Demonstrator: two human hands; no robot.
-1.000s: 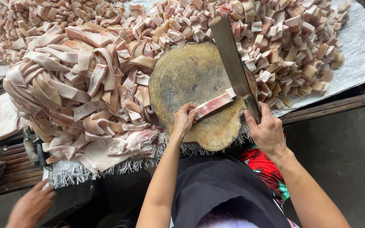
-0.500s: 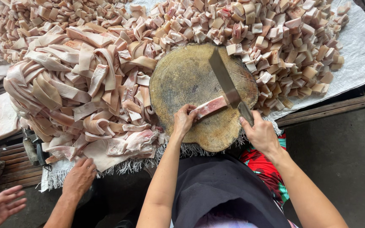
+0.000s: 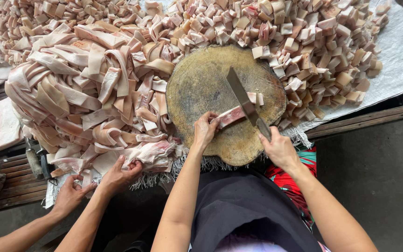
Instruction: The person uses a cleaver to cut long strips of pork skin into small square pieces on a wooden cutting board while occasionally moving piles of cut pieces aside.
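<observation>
My cleaver (image 3: 243, 99) drops onto the pork strip (image 3: 232, 115) mid-chopping block (image 3: 201, 84); left fingers (image 3: 204, 128) pin it, right fingers (image 3: 276, 144) grip the handle.

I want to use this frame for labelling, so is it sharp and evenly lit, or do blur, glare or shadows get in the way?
Head view: soft, even light, no glare; the round wooden chopping block and pale strips of pork skin are sharp; the steel cleaver blade in the right hand looks slightly smeared; wide-angle bending at the edges; the floor below is dim.
</observation>
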